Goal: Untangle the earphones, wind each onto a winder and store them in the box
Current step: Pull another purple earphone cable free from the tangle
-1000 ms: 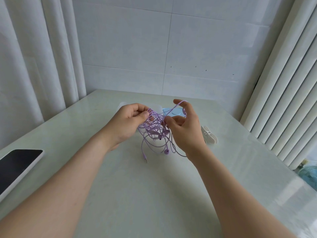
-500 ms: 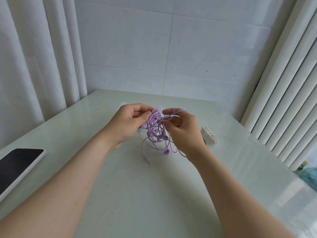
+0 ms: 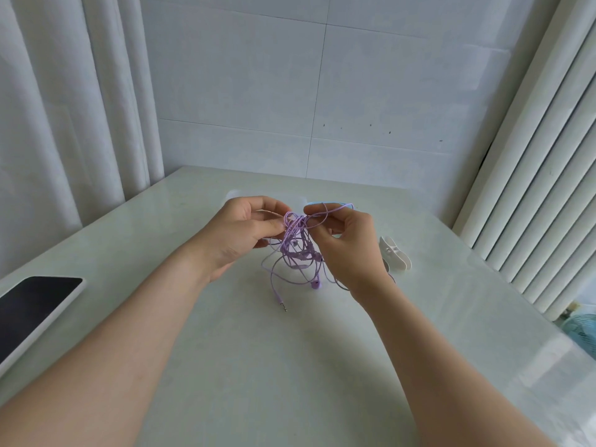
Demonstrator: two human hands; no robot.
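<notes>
Step 1: untangling. Your left hand (image 3: 245,233) pinches the purple earphones (image 3: 298,251) knot, and your right hand (image 3: 348,250) pinches a loop at its top, just above the table (image 3: 225,366). Next, pick a loose end, e.g. the plug (image 3: 282,304), & feed it thru slowly.

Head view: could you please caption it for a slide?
Tangled lilac earphone cables pinched between left hand and right hand over a pale table, white winders nearby.
</notes>
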